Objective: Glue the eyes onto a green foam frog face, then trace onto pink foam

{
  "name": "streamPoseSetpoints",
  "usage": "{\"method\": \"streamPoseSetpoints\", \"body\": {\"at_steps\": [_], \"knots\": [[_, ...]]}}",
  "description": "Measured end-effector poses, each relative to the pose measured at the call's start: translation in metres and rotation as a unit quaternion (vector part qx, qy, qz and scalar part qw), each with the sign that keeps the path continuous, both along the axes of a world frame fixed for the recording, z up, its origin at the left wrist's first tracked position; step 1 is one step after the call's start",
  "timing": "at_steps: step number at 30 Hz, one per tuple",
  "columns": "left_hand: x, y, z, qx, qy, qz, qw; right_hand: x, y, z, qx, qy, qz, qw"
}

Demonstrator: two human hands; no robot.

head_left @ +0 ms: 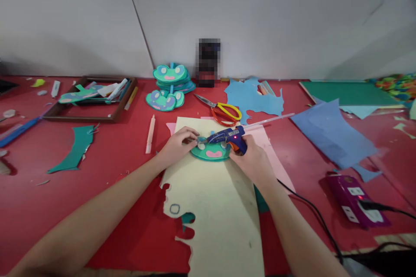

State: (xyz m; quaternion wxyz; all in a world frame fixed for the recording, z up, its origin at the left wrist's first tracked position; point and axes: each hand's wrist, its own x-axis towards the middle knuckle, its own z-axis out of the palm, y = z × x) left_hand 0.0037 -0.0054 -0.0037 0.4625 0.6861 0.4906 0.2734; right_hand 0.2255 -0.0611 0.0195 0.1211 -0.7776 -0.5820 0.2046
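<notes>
My right hand [255, 160] is wrapped round the handle of a blue hot glue gun [224, 135]. A red light glows on its side, and its nozzle points left, close to my left fingertips. My left hand [180, 145] is closed in a pinch at the left eye of a green frog-face cutout [198, 153]. The cutout has pale eye circles and a pink mouth, and the glue gun hides part of its top. It lies flat on a cream sheet [221, 212] with a ragged, cut left edge.
Finished frog faces [170, 75] are stacked at the back, near scissors [224, 110] with red and yellow handles. A brown tray [86, 117] with markers stands left. Blue sheets [334, 132] and a purple power strip [355, 203] lie right; the glue gun's black cord [312, 207] trails there.
</notes>
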Motion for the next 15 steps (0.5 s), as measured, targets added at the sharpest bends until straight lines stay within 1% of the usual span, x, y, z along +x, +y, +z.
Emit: {"method": "streamPoseSetpoints", "body": {"at_steps": [9, 15], "knots": [[0.0007, -0.0020, 0.0000, 0.001, 0.011, 0.002, 1.000, -0.0017, -0.0009, -0.0049, 0.009, -0.017, 0.011, 1.000], [0.0001, -0.0018, -0.0004, 0.012, 0.021, -0.005, 1.000, 0.0010, -0.0027, -0.0060, 0.015, -0.022, 0.035, 0.999]]}}
